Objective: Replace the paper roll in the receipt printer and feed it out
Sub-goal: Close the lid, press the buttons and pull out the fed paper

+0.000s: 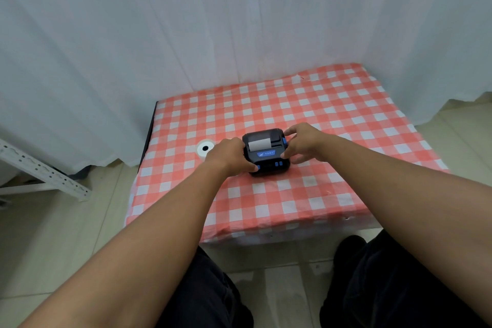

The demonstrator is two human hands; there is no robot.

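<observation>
Printer (266,152) sits mid-frame on the bench (332,114), left hand (230,153) and right hand (303,144) each curled around a side of it, paper roll (205,148) lying just left. Best to brace the body firm and press the blue side latch squarely, I'd judge. Printer is a boxy matte black plastic with blue buttons, white paper strip showing on top; the roll is a smooth white cylinder, and the cloth is a thin red-white check.

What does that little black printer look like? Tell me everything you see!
The receipt printer is a small, boxy black machine that looks like plastic, with blue buttons and a blue label on top. White paper shows at its top. It sits flat on the red and white checked tablecloth. The left hand holds its left side and the right hand holds its right side.
</observation>
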